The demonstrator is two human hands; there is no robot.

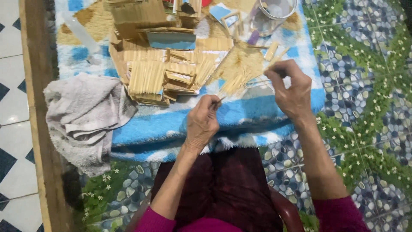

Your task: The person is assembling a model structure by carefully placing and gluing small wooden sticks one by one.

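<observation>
A thin wooden stick (219, 101) is sitting pinched at the fingertips of the left hand (201, 122), its long axis slanting up and to the right, free tip pointing toward the loose fan of sticks (234, 83) on the blue-and-white fleece cover (171, 124) of the bench. The right hand (292, 88) is hovering just beyond that fan, thumb and forefinger pressing together on another fine stick (257, 80) lying nearly level; its far end is blurring into the pile. Judging by this, the step in hand is picking single sticks out and lining them up, and the next move is calling for a light, steady pinch so the sliver neither snaps nor drags its neighbours. Left of the fan, glued stick panels (148, 77) are stacking flat beside cardboard pieces (137, 19). A clear plastic jar (272, 15) is standing at the far edge, a grey towel (83, 116) is hanging off the bench's left side, and pebble-patterned floor tiles (365, 86) are showing beyond.
</observation>
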